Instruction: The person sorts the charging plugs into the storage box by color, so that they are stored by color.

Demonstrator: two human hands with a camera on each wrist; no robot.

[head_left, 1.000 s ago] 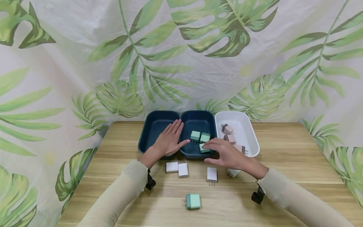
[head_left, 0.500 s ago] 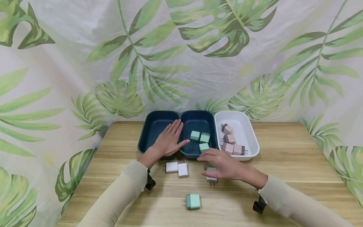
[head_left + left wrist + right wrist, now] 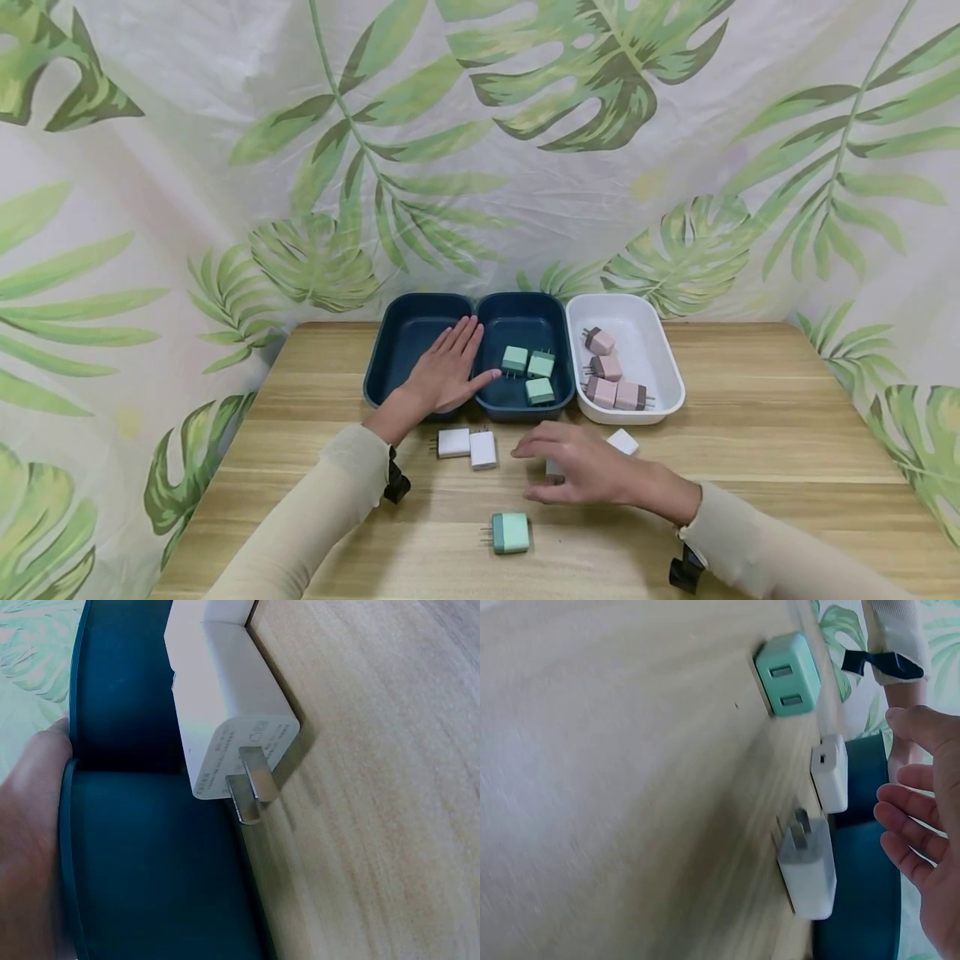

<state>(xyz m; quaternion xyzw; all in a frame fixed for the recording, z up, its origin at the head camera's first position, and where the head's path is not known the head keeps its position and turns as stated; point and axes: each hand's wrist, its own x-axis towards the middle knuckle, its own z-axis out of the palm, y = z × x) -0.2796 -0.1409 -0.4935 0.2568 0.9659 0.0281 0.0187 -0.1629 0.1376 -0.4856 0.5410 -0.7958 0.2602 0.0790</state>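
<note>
While the left hand (image 3: pixel 442 373) is lying flat over the adjoining rims of the left dark tray (image 3: pixel 408 342) and the middle dark tray (image 3: pixel 521 323), fingers straight and thumb pointing over the middle one, the right hand (image 3: pixel 581 467) is hovering above the table (image 3: pixel 750 400), its fingers slightly bent, its thumb spread away from them, pinching nothing. Below it, a pronged white plug (image 3: pixel 808 870) is lying on the wood; the hand is hiding most of it from the head camera, but the right wrist view is showing a gap between fingers and plug. Another white plug (image 3: pixel 622 442) is lying just beyond the right wrist, near the white tray (image 3: pixel 622 321). Two more white plugs (image 3: pixel 483 450) are lying side by side, left of the right fingertips. One lone green plug (image 3: pixel 510 532) is lying nearer the person, apart from the right thumb. Three green plugs (image 3: pixel 539 392) are sitting in the middle dark tray, four pink plugs (image 3: pixel 608 367) in the white one.
</note>
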